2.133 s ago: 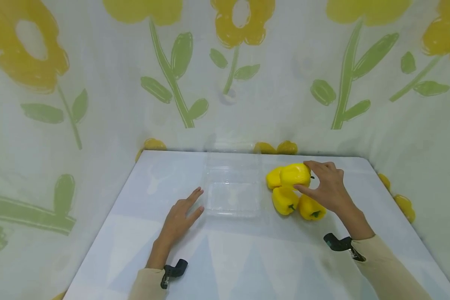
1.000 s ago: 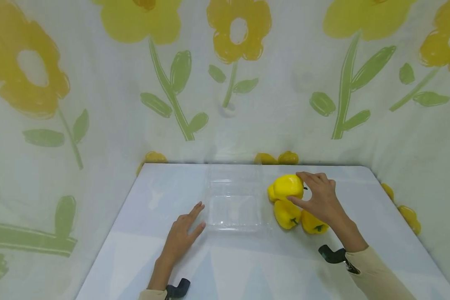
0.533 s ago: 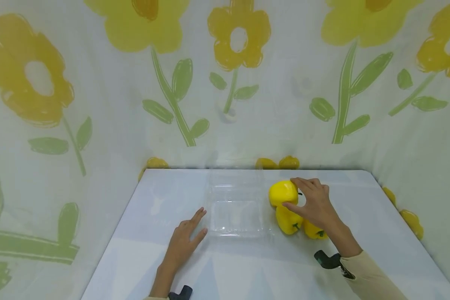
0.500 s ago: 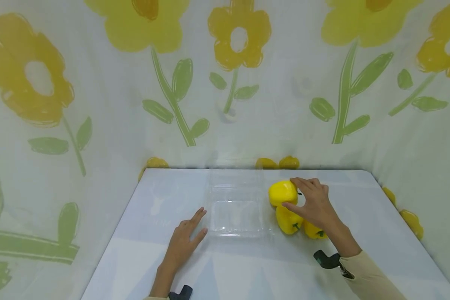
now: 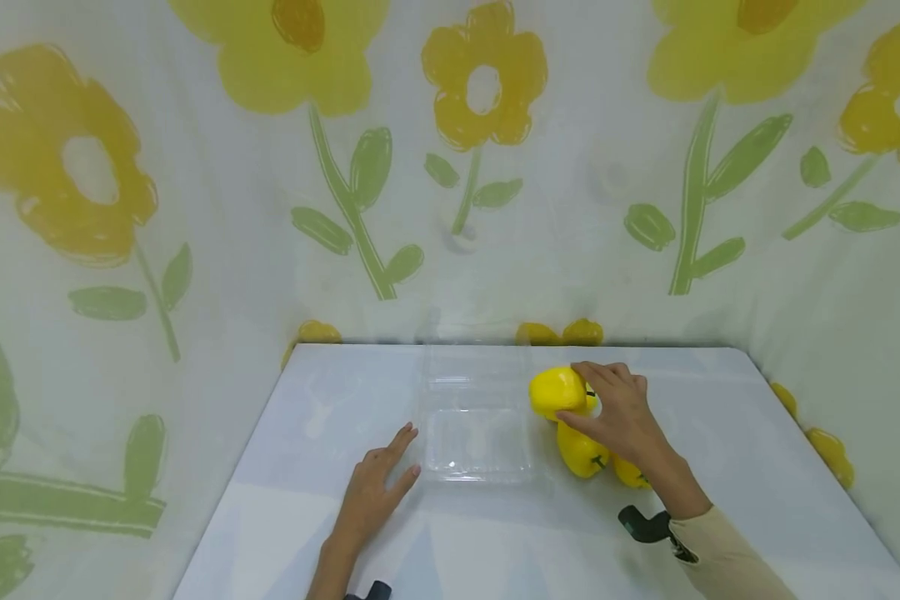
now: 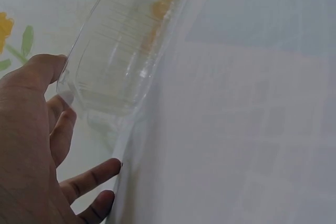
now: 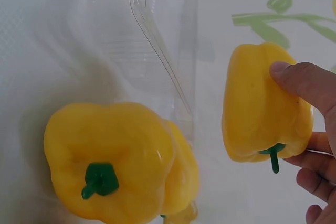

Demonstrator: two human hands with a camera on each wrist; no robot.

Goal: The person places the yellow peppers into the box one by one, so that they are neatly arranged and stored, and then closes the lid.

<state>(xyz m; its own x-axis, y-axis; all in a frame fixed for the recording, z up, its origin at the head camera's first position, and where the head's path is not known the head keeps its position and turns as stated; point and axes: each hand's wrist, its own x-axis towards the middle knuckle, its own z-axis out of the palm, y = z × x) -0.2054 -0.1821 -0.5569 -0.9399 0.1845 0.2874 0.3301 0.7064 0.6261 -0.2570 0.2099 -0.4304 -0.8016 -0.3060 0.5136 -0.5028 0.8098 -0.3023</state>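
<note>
My right hand point(image 5: 618, 417) holds a yellow bell pepper point(image 5: 558, 392) between thumb and fingers. In the right wrist view this bell pepper point(image 7: 262, 103) is raised beside the others, its green stem pointing down. Below the hand, more yellow bell peppers sit in a cluster, one in front point(image 5: 581, 450) and one partly behind my wrist point(image 5: 630, 473). A third is mostly hidden by the held one. Left of them lies an open clear plastic clamshell box point(image 5: 480, 479). My left hand point(image 5: 371, 492) is at its left side, fingers spread; in the left wrist view fingertips meet the rim point(image 6: 84, 30).
Everything rests on a white tabletop point(image 5: 322, 442) with pale blue shapes. The clear lid point(image 5: 476, 362) lies back toward the far edge. A flower-printed curtain point(image 5: 585, 250) surrounds the table at the back and sides.
My right hand has carried the held bell pepper left, toward the clear box. The head view has tilted up, so the table sits lower. The left hand keeps its place beside the box.
</note>
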